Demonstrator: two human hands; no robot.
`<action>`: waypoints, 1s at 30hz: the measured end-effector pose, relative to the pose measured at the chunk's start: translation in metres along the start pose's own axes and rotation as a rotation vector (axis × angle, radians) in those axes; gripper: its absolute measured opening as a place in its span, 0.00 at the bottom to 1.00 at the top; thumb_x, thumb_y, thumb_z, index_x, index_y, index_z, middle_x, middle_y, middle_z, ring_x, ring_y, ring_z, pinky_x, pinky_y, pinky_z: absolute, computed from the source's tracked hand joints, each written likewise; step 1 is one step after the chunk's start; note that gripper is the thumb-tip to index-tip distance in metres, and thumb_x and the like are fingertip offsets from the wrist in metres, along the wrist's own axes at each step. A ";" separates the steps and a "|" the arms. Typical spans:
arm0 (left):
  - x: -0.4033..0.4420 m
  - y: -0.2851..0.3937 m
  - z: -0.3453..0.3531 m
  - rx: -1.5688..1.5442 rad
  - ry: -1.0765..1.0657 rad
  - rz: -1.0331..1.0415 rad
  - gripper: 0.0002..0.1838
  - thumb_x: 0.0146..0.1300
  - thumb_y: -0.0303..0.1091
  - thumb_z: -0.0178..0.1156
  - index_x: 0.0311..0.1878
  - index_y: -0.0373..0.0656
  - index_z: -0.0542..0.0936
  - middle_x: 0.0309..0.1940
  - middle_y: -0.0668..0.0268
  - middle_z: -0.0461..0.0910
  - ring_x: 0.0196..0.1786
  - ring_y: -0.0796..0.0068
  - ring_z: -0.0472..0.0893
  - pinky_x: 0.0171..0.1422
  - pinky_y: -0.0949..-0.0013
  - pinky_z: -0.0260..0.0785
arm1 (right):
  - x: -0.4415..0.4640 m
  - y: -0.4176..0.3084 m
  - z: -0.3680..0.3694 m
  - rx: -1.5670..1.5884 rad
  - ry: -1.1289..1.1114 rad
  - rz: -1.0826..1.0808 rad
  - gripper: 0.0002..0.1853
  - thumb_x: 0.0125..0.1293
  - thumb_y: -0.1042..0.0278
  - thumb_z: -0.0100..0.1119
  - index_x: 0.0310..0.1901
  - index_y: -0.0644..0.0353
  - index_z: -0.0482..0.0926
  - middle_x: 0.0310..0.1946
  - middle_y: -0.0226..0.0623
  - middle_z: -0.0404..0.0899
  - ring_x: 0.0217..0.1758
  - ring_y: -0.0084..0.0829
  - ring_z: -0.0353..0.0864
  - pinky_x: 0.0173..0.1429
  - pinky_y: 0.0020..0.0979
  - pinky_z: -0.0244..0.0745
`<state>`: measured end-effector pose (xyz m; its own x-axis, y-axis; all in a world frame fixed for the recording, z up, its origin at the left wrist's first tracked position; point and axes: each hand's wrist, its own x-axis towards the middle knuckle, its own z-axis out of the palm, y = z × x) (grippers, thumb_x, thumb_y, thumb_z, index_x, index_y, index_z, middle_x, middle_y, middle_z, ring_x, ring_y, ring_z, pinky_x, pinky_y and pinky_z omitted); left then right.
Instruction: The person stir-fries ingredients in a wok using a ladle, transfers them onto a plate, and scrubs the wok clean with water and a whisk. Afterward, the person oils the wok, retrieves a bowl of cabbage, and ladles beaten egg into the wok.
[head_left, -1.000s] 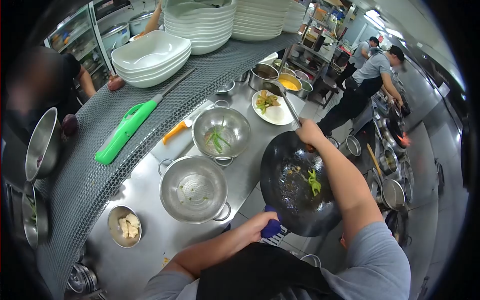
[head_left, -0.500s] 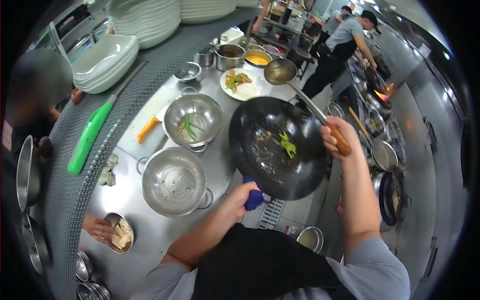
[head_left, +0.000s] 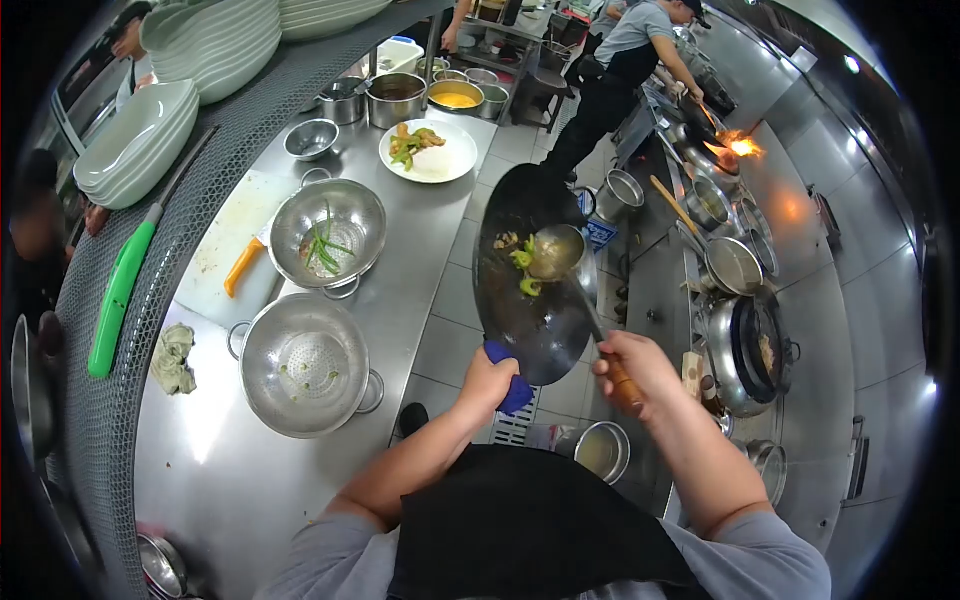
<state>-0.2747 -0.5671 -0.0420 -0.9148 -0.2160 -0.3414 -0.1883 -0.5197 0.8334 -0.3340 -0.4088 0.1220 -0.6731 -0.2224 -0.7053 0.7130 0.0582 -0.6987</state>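
Note:
My left hand (head_left: 487, 385) grips the black wok (head_left: 545, 330) by its near edge through a purple cloth (head_left: 517, 393). The wok is tilted in front of me, above the floor beside the counter. Wrapped round the wooden handle of a metal ladle (head_left: 556, 252) is my right hand (head_left: 640, 370). The ladle's bowl is inside the wok, touching or close beside some green vegetable pieces (head_left: 524, 262). A white plate (head_left: 455, 155) with green and brown food stands on the counter beyond the wok.
Two metal colanders (head_left: 303, 365) (head_left: 348, 205), an orange-handled knife (head_left: 246, 262) and a crumpled cloth (head_left: 173, 360) lie on the left counter. A green lighter (head_left: 120, 298) rests on the mesh shelf. At right are stove pans (head_left: 738, 265); a co-worker (head_left: 640, 50) stands near flames (head_left: 738, 145).
The wok has turned and tilted more steeply. My right hand has lowered the ladle into it. A hand and the bowl of pale pieces at lower left are gone from view. Flames at the stove have grown.

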 end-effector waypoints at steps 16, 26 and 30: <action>-0.010 -0.005 -0.041 -0.184 -0.028 -0.493 0.06 0.50 0.29 0.56 0.32 0.42 0.76 0.23 0.68 0.76 0.24 0.76 0.77 0.27 0.72 0.70 | -0.050 0.023 -0.058 0.176 -0.282 0.163 0.17 0.62 0.71 0.50 0.53 0.60 0.69 0.19 0.33 0.67 0.10 0.23 0.61 0.13 0.24 0.57; -0.010 -0.022 -0.017 0.046 -0.007 -0.105 0.05 0.47 0.26 0.53 0.29 0.39 0.74 0.22 0.69 0.73 0.23 0.76 0.73 0.27 0.71 0.65 | -0.046 0.004 -0.089 -0.452 0.159 0.232 0.11 0.59 0.75 0.51 0.44 0.62 0.68 0.19 0.35 0.70 0.12 0.28 0.68 0.14 0.26 0.63; 0.007 -0.029 -0.003 0.156 -0.023 0.015 0.06 0.45 0.27 0.54 0.27 0.35 0.75 0.21 0.67 0.74 0.24 0.75 0.72 0.29 0.69 0.64 | -0.040 0.014 -0.043 -0.195 -0.009 0.160 0.16 0.60 0.74 0.51 0.51 0.63 0.67 0.19 0.36 0.70 0.12 0.29 0.68 0.14 0.26 0.63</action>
<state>-0.2743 -0.5555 -0.0696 -0.9256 -0.2028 -0.3197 -0.2261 -0.3812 0.8964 -0.3058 -0.3572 0.1355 -0.5522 -0.2034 -0.8085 0.7587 0.2795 -0.5885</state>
